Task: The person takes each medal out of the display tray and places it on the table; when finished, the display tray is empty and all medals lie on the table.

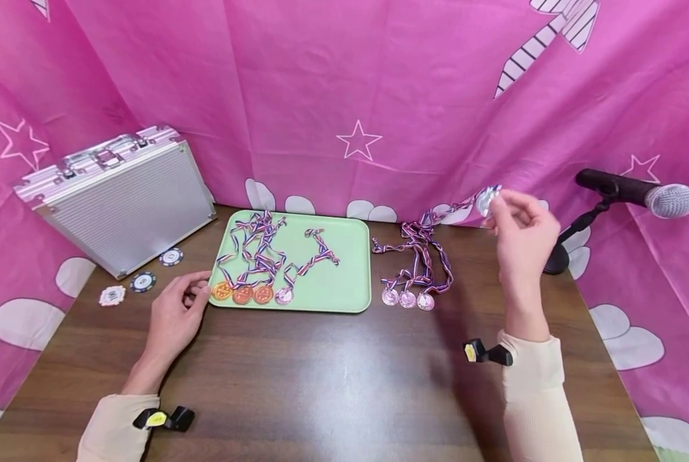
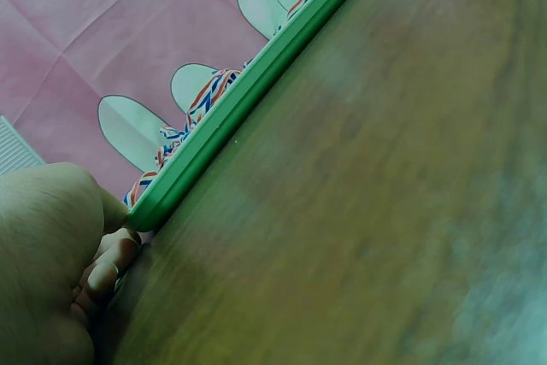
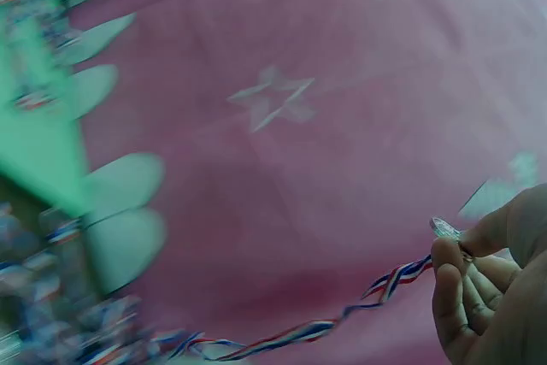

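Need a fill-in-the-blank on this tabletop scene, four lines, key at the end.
1. The left hand grips the edge of a tray coloured ____.
2. The right hand holds up a ____ on a striped ribbon.
3. Right of the tray, ____ medals lie on the table.
4. The stand at the right bears a ____.

Missing words: green; medal; three; microphone.

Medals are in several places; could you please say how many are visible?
8: one gold medal, two orange medals and one silvery medal on the green tray; three more medals on the table; one medal in the right hand. Ribbons may hide others.
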A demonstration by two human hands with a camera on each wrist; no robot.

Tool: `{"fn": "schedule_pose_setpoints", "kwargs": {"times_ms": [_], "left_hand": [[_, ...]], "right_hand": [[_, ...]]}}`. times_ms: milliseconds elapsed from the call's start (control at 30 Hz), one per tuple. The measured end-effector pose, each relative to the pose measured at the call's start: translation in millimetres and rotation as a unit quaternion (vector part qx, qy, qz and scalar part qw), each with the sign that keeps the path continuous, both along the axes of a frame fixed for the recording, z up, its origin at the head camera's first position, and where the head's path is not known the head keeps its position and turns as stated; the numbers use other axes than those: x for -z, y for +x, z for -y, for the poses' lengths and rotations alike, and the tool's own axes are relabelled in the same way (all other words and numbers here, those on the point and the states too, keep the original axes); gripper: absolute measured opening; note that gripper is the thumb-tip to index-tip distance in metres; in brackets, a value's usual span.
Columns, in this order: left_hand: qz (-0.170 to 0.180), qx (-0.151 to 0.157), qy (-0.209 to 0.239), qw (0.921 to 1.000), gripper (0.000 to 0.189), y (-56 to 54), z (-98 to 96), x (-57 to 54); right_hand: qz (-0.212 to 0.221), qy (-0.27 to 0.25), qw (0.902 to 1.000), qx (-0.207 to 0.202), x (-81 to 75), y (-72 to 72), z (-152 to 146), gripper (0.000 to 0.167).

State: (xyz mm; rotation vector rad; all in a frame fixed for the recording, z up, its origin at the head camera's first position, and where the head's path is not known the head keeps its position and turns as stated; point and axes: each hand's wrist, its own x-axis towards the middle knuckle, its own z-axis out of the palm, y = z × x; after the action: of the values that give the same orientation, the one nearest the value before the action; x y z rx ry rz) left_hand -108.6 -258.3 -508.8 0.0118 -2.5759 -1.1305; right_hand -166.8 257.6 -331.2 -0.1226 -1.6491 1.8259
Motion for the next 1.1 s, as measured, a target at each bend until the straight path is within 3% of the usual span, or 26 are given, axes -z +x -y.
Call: {"fn": "schedule_pose_setpoints", "kwargs": {"times_ms": [133,300,467,600,700,833,933,1100], "left_hand": [[0.002,-0.001,-0.001,1.0000,0.030,0.8,0.9,-1.1],[0.007,-0.001,-0.003,1.0000,0.030,1.6,3.1,-1.2],[0.007,-0.002,-0.006,1.0000,0.031,0.8,4.0,-1.7],[0.010,-0.003,-0.004,0.9999,0.031,0.4,2.9,-2.1],[0.008,-0.004,-0.002,1.0000,0.030,0.9,2.5,-1.6],[0.011,-0.005,-0.002,0.9999,0.030,1.1,1.4,-1.4],[0.013,-0.006,-0.003,0.9999,0.030,0.8,0.6,-1.4],[0.012,-0.006,-0.004,0.9999,0.031,1.2,0.1,-1.2]], "right_hand": [[0.101,-0.010,0.9946,-0.021,50.8,10.3,-18,0.013],[0.224,-0.005,0.9728,-0.059,102.8,28.3,-35,0.011],[0.276,0.048,0.9553,-0.093,135.9,47.3,-38,0.023],[0.290,0.086,0.9462,-0.115,149.2,57.2,-36,0.028],[0.288,0.145,0.9399,-0.113,153.9,59.9,-34,0.025],[0.280,0.280,0.9155,-0.071,159.9,61.6,-33,0.017],[0.270,0.352,0.8955,-0.037,164.1,62.4,-32,0.013],[0.247,0.388,0.8879,-0.012,167.8,62.4,-29,0.011]]}}
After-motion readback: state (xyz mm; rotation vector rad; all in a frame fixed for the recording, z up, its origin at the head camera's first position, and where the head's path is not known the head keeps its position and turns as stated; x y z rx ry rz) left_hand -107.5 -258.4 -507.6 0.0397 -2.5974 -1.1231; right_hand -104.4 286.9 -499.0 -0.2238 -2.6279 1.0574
